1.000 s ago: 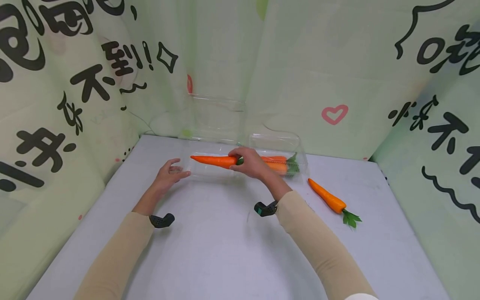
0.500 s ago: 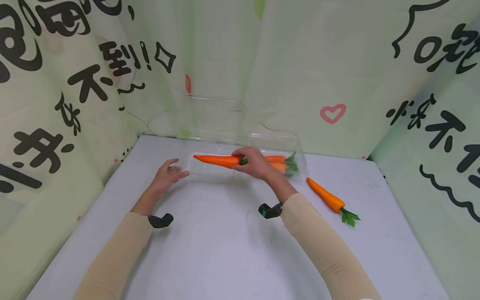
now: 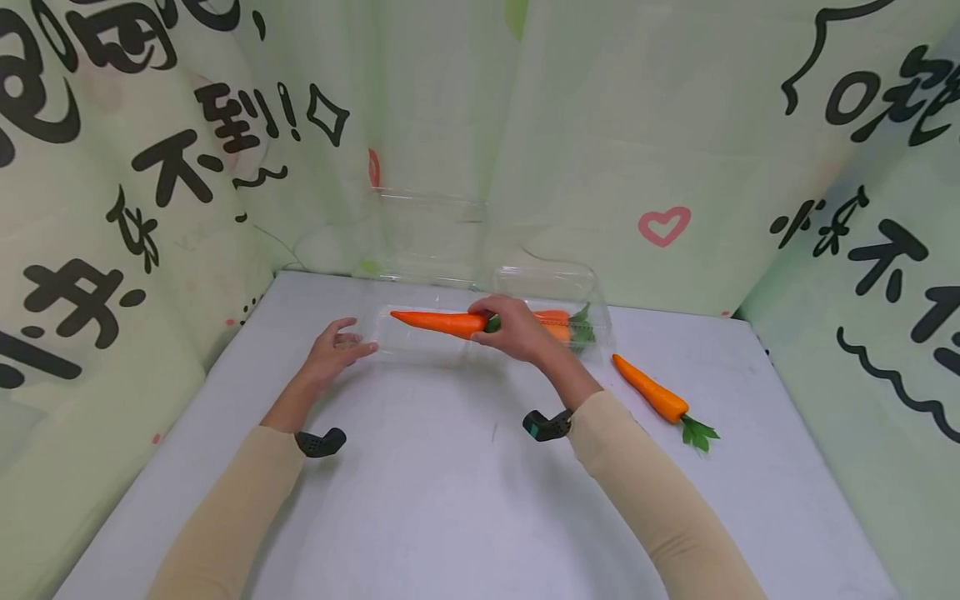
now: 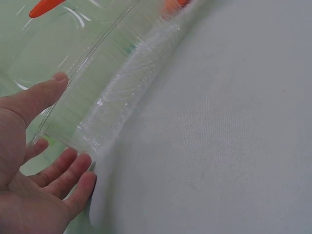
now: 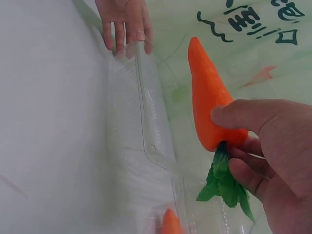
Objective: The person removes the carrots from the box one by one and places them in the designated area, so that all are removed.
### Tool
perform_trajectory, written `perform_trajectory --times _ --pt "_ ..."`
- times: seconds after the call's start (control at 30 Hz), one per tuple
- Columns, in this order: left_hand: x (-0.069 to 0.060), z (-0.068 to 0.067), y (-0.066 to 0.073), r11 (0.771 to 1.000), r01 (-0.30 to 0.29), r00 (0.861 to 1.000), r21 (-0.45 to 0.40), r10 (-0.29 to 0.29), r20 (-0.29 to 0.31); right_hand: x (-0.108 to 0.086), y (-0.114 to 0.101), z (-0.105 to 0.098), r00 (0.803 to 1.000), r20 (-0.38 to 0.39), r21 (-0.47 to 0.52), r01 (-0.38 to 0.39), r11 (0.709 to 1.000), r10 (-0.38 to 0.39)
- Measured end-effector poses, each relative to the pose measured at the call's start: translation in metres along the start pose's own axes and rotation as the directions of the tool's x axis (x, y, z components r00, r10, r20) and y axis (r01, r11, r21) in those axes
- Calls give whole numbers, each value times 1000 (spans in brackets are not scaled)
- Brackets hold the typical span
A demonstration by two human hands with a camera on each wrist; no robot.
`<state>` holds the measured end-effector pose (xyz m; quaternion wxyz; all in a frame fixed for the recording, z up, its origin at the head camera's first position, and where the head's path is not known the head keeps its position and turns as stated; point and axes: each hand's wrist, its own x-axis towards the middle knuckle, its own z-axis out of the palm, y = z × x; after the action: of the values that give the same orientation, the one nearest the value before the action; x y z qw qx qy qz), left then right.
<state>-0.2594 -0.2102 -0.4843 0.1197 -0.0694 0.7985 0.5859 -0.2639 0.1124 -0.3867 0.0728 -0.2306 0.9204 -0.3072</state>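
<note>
An orange carrot with green leaves is held by its thick end in my right hand. In the right wrist view, the thumb presses one side of the carrot and the fingers bend behind it. The carrot is over a clear plastic box, its tip pointing left. My left hand is at that box's left end. Its thumb rests on the rim and its relaxed fingers lie by the end wall, as the left wrist view shows. Whether every finger touches the box I cannot tell.
Right of this box is a second clear container with carrots inside, partly hidden by my right hand. Both raised lids stand near the back curtain. Another carrot lies on the white table at the right.
My right hand and the carrot in it have shifted slightly to the right. The left hand stays at the box's end. The head view has turned a little.
</note>
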Motion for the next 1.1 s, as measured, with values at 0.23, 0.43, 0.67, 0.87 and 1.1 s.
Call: perform_trajectory --times 0.23,0.43,0.67,0.87,1.1 --pt "-1 0 0 1000 18 1000 -5 -18 0 -4 1 -3 1000 -4 8 -8 1000 8" --pt "0 0 -1 1000 24 1000 7 -24 3 -7 3 -5 1000 -11 7 -23 1000 23" --pt "1 0 -2 1000 22 1000 6 -22 6 -12 4 -8 999 -17 5 -29 1000 29" --pt "0 0 -2 999 33 999 11 -33 1 -16 4 -9 999 -18 4 -33 999 34" --pt "0 0 -2 999 29 1000 21 -29 1 -18 8 -10 999 -25 1 -47 999 47"
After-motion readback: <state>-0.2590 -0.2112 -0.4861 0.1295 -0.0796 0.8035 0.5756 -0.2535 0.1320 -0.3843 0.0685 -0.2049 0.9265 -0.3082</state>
